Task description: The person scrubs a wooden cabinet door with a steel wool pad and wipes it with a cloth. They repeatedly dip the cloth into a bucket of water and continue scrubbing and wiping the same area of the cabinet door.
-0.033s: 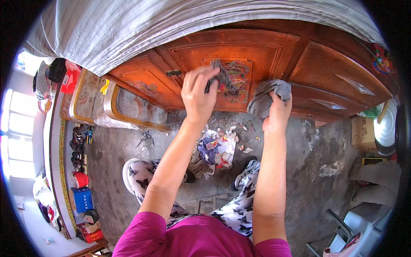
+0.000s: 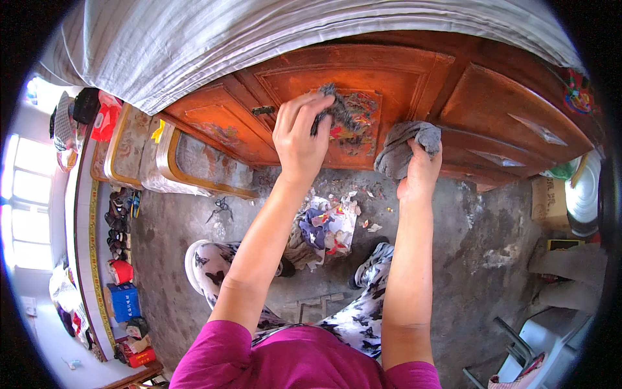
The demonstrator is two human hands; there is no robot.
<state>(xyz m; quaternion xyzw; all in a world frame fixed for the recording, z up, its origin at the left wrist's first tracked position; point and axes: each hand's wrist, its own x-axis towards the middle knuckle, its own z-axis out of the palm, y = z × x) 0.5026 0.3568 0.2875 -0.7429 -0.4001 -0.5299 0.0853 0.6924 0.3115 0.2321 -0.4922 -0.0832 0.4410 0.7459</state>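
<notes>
My left hand presses a dark, ragged scrubbing wad against the middle door of an orange-brown wooden cabinet, on a patch of torn coloured sticker remnants. My right hand grips a bunched grey cloth that rests against the lower part of the same door, just right of the sticker patch. Both arms reach up from the lower edge. Below them, my patterned trouser legs and shoes stand on the concrete floor.
Torn coloured paper scraps lie on the floor under the door. Scissors lie to the left. Framed panels lean against the cabinet's left end. A striped grey sheet covers its top. A cardboard box sits at right.
</notes>
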